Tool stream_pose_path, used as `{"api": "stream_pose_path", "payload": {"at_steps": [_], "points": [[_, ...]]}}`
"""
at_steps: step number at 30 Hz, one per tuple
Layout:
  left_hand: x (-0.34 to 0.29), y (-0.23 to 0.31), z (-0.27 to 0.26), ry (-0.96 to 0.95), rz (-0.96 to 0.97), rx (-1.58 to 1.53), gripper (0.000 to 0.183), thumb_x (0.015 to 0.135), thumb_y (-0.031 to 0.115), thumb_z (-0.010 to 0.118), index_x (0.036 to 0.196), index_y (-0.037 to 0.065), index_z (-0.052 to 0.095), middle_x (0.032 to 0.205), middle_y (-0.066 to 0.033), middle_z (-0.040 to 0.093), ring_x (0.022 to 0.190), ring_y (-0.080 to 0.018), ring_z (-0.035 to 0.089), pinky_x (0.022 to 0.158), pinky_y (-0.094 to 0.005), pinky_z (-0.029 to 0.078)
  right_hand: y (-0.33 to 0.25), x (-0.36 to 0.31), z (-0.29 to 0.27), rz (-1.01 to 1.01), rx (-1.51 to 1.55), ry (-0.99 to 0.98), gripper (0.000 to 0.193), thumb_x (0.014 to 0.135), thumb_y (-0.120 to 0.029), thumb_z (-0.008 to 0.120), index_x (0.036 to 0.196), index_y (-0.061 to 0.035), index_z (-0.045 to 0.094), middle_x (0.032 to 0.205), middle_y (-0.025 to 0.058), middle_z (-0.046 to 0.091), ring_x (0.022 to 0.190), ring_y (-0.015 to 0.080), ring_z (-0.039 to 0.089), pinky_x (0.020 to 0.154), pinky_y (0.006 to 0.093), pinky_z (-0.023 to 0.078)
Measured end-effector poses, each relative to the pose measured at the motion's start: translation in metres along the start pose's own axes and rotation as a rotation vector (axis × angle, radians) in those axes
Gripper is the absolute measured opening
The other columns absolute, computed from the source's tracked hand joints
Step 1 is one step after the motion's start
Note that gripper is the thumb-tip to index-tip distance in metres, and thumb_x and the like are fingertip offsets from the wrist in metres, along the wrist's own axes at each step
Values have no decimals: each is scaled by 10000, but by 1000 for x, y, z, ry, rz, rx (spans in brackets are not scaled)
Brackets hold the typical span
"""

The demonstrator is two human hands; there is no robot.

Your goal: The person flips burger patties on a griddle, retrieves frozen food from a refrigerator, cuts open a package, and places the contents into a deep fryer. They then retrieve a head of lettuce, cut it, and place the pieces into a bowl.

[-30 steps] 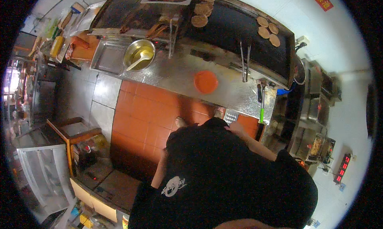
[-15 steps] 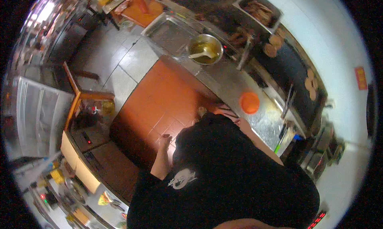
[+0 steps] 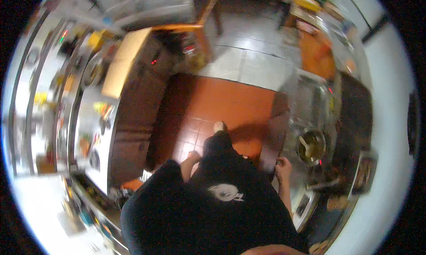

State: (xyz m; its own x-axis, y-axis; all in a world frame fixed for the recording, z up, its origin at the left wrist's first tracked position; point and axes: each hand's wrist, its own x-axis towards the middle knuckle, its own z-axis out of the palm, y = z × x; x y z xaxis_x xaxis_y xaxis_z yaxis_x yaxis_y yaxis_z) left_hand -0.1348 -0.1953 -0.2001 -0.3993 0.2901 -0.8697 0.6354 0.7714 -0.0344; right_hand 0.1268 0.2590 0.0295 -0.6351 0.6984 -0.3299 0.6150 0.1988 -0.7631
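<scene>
My left hand (image 3: 192, 158) hangs low in front of my dark shirt, over the tiled floor. It is small and smeared, and its fingers cannot be made out. On the other side, my right hand (image 3: 283, 170) is beside the edge of the metal counter (image 3: 298, 110), its fingers curled in. A small dark patch shows at those fingers, but what they hold, if anything, is unclear. Beyond it on the counter stands a round metal pot (image 3: 317, 153). A pale ladle (image 3: 304, 144) leans in the pot, above a yellowish-green content.
Reddish floor tiles (image 3: 239, 97) run ahead, with grey tiles farther off. Dark cabinets (image 3: 141, 117) line the left, below a pale board (image 3: 126, 64). An orange board (image 3: 316, 53) is at the far right. A metal tray (image 3: 364, 173) sits beyond the pot.
My view and body have turned left, so the counter and pot now lie to my right. My right hand is farther from my shirt. The orange bowl is no longer in view.
</scene>
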Motion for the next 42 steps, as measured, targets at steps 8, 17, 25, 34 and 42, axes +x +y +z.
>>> {"api": "stream_pose_path", "payload": {"at_steps": [8,17,25,34,42], "points": [[92,-29,-42,359,-29,-792,292,853,313,703,995,67,772,907,-136,769,802,-286,743,683,-442,583,6,71,67,-21,-144,-308,278,847,-4,643,1113,31,716,965,119,719,852,197,639,801,334,512],[113,-117,-108,464,-182,-1006,287,858,316,705,980,62,762,881,-133,763,767,-265,731,669,-426,575,-98,231,145,-48,-148,-527,245,918,-31,653,1141,50,713,1065,154,747,970,252,694,884,382,536],[56,-176,-154,596,-440,-1498,295,868,316,724,1001,54,745,820,-86,741,630,-205,672,620,-388,561,-203,346,234,-379,-417,-580,306,845,-154,725,1143,-85,738,938,82,729,839,227,693,750,381,563],[15,-135,-104,159,-762,-1900,303,942,314,635,1124,103,753,980,-73,755,897,-225,712,743,-397,564,-358,472,354,-272,-553,-943,215,856,-27,624,1030,-43,750,878,126,758,787,246,712,726,368,562],[47,-54,-131,311,-914,-1999,322,972,340,582,1087,91,751,958,-101,731,820,-266,696,711,-418,548,-434,573,385,-404,-461,-719,370,749,70,601,1052,-68,762,841,96,729,734,226,671,660,368,542]]}}
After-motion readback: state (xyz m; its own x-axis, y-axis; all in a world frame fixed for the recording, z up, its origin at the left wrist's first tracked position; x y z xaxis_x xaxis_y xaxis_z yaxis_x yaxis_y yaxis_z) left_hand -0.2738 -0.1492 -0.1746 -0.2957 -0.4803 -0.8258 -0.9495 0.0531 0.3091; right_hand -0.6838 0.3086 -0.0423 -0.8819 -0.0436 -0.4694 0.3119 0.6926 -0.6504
